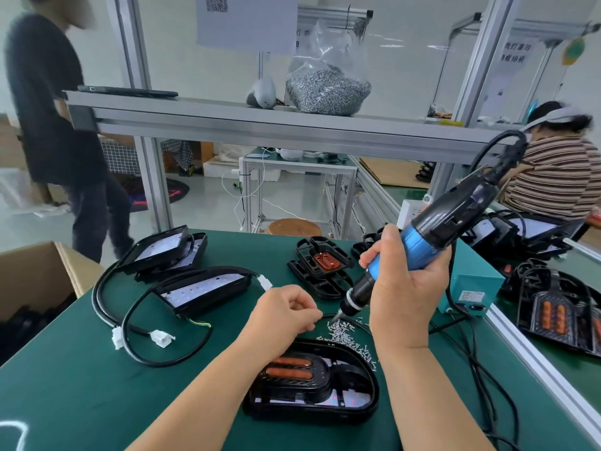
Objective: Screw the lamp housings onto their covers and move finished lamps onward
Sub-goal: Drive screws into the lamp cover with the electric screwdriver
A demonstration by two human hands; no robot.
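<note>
A black lamp housing with orange seals [312, 382] lies on its cover near the front of the green table [81, 385]. Just behind it is a scatter of small silver screws [344, 333]. My right hand [406, 288] grips a blue and black electric screwdriver [432, 236], tilted, with its tip down in the screw pile. My left hand [286, 310] hovers beside the tip with fingers curled, pinching at the screws; what it holds is hidden.
Two lamp covers with black cables [201, 288] and white plugs lie at the left. Black housings [318, 265] sit behind the screws, and a teal power box [468, 288] at the right. A cardboard box [35, 278] stands at the left edge. A screw bag [328, 83] is on the shelf.
</note>
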